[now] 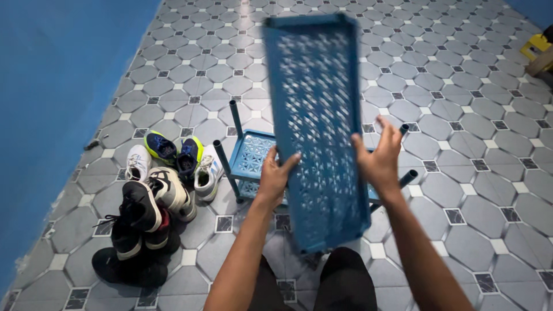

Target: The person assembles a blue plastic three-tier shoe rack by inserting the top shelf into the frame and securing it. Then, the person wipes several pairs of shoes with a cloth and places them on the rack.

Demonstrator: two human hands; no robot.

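Two hands, left hand (275, 174) and right hand (380, 158), clasp the long edges of a blue perforated shelf panel (317, 115). Its long axis runs away from the person, raised above the rack base (247, 158) with posts on the tiled floor (461, 144), beside a shoe pile (155, 196).

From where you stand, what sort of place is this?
Probably a home's entry or hallway: patterned grey floor tiles, a pile of sneakers by a blue wall, and a blue plastic shoe-rack shelf held in both hands.

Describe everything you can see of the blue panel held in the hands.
The blue panel is a long rectangular shelf, plastic by its look, pierced with a pattern of small holes inside a raised rim. It is lifted off the floor and tilted, slightly blurred. The left hand and right hand grip its long edges.
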